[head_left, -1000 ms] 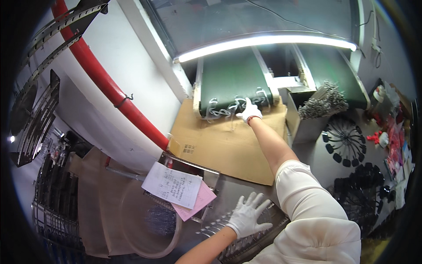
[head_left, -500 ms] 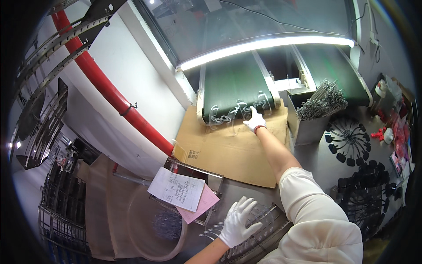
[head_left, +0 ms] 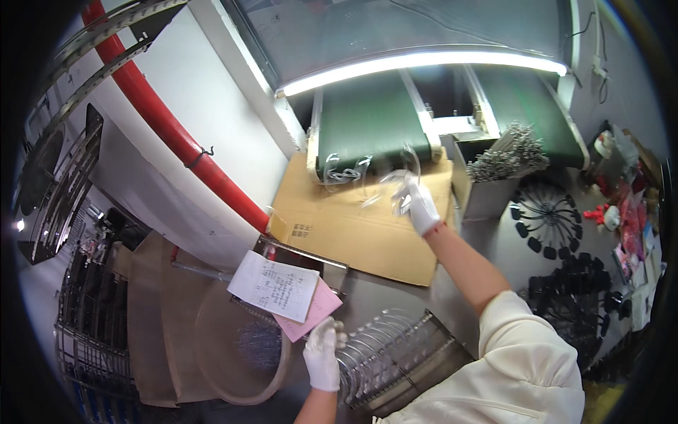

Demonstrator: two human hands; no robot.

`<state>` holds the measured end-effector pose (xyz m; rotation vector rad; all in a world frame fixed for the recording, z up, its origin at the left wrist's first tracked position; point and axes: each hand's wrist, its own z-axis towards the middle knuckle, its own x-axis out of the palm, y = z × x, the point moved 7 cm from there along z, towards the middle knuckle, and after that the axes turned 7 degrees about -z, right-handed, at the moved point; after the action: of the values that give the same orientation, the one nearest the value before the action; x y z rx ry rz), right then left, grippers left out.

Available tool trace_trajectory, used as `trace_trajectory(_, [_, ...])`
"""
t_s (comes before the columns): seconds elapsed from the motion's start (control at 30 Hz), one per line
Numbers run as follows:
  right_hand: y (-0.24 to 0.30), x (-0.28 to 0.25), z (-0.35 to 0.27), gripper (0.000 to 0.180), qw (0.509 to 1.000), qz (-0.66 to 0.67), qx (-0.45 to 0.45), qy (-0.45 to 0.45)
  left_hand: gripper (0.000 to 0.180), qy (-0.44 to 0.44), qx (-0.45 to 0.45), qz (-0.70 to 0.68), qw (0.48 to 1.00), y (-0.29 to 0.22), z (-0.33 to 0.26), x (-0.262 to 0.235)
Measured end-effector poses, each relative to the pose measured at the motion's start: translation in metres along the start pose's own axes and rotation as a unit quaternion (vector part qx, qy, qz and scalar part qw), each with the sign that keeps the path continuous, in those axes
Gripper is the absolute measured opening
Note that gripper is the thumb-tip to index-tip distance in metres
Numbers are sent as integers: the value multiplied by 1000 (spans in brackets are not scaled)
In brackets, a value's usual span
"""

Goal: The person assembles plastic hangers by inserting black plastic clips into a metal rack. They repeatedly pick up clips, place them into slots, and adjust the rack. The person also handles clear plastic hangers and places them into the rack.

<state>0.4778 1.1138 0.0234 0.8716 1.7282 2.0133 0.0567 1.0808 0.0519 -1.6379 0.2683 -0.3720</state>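
My right hand (head_left: 421,206), in a white glove, pinches a clear, curved plastic piece (head_left: 394,185) in front of the belt's end; motion blurs its outline. Another clear plastic piece (head_left: 344,173) lies at the front end of the green conveyor belt (head_left: 367,120), left of that hand. My gloved left hand (head_left: 323,357) is at the left end of a metal rack (head_left: 417,353), beside the pink paper. Its fingers are curled, and what they grip, if anything, is hidden. A row of clear curved pieces (head_left: 374,339) stands in the rack.
Cardboard (head_left: 353,226) lies below the belt. A metal box of thin wire hooks (head_left: 505,159) stands to the right, near black parts fanned in a ring (head_left: 547,215). White and pink papers (head_left: 275,286) rest left, above a round tub (head_left: 244,346). A lit tube (head_left: 424,67) crosses above.
My right hand has drawn back from the belt with a clear plastic piece. My left hand has moved left, off the top of the rack to its left end, its fingers now curled.
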Motion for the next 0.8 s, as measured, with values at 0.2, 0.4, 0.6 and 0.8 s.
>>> trace_trajectory(0.2, [44,69,-232,49,819,425,286,259,56,117,12,22,993,6,19,75])
trace_trajectory(0.4, [125,50,-293,19,799,-438,-408,58,19,154,-98,-26,983,-12,-28,80])
trace_trajectory(0.6, [-4,-35,-256,43,924,-275,235,122,12,49,-65,-104,991,-5,-25,16])
trace_trajectory(0.8, [-46,-17,-242,53,795,-529,175,240,8,44,-71,-101,991,0,-36,-10])
